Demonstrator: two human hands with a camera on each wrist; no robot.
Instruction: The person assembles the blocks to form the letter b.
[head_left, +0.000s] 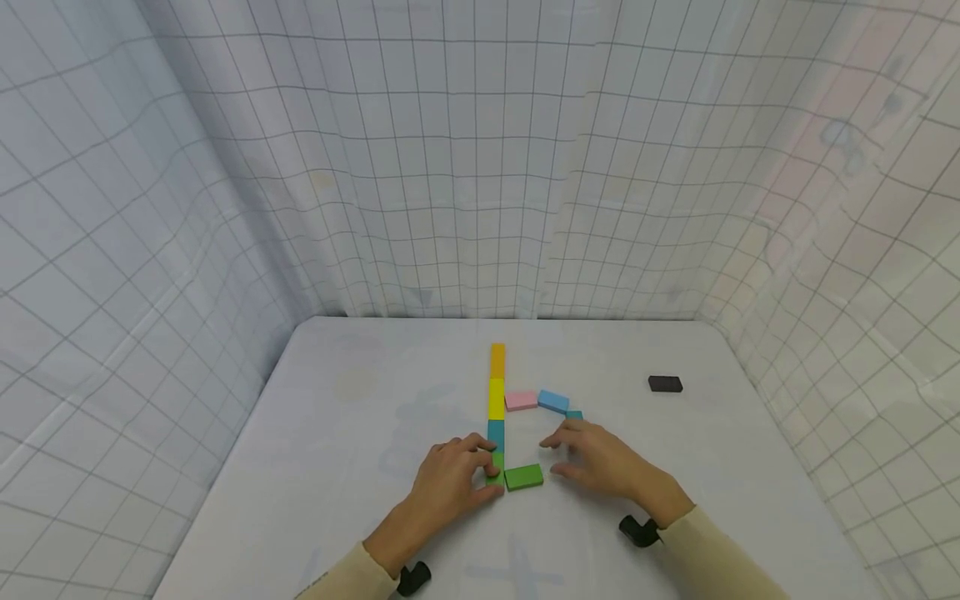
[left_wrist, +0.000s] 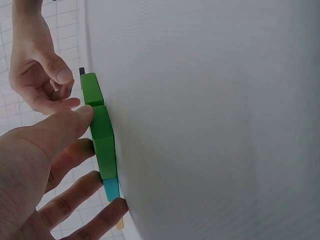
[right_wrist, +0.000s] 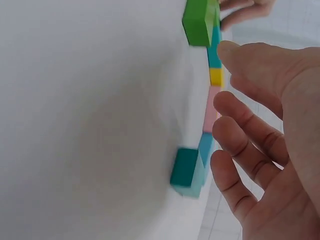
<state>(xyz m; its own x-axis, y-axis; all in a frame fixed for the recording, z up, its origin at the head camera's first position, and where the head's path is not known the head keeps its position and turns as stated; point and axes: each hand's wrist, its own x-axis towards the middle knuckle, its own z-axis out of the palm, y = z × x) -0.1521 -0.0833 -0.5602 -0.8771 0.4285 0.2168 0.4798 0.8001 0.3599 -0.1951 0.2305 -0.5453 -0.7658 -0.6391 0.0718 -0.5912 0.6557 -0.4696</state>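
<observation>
In the head view, a straight column runs away from me: a green block (head_left: pixel 496 478), a blue block (head_left: pixel 496 435), a yellow block (head_left: pixel 497 398) and an orange block (head_left: pixel 498 361). My left hand (head_left: pixel 450 479) touches the nearest green block with thumb and fingertips, fingers spread along its left side. Another green block (head_left: pixel 524 477) lies crosswise at the column's right. My right hand (head_left: pixel 600 460) hovers beside it, fingers loosely bent, holding nothing. From the yellow block a pink block (head_left: pixel 521 402), a light blue block (head_left: pixel 553 401) and a teal block (right_wrist: pixel 185 169) curve rightward.
A black block (head_left: pixel 665 384) lies apart at the right rear of the white table (head_left: pixel 330 400). Gridded white curtains (head_left: pixel 480 167) surround the table at the back and both sides. A black fitting (head_left: pixel 639 531) sits at each wrist.
</observation>
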